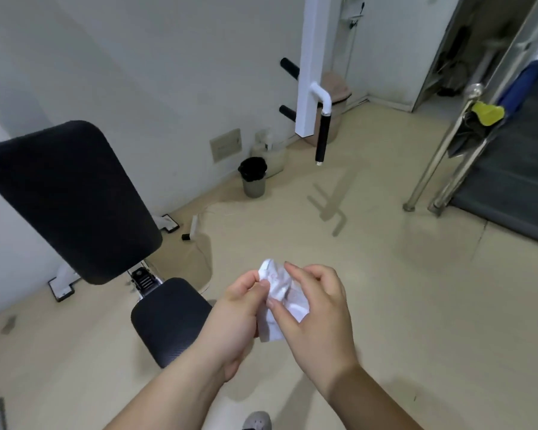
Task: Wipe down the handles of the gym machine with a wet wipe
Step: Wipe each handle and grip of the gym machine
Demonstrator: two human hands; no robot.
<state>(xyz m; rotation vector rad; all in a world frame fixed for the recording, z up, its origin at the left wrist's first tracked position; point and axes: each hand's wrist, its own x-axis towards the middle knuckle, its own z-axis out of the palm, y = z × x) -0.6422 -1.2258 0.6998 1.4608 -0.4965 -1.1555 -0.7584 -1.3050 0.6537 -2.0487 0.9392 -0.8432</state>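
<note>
1. A crumpled white wet wipe (281, 301) is held between both hands, in front of the person and above the beige floor (416, 305).
2. The left hand (230, 318) pinches the wipe's left edge between thumb and curled fingers. The right hand (319, 308) pinches its right side with thumb and forefinger.
3. The wipe is bunched up, and its longer stretch runs from the fingertips back toward the left palm.
4. The black foam-covered handle (322, 135) hangs upright from a bent white tube (320, 96) on the white machine post (308, 57). Its free end points at the floor, well apart from the wipe.
5. A black padded seat (168, 318) lies just beside the left forearm.
</note>
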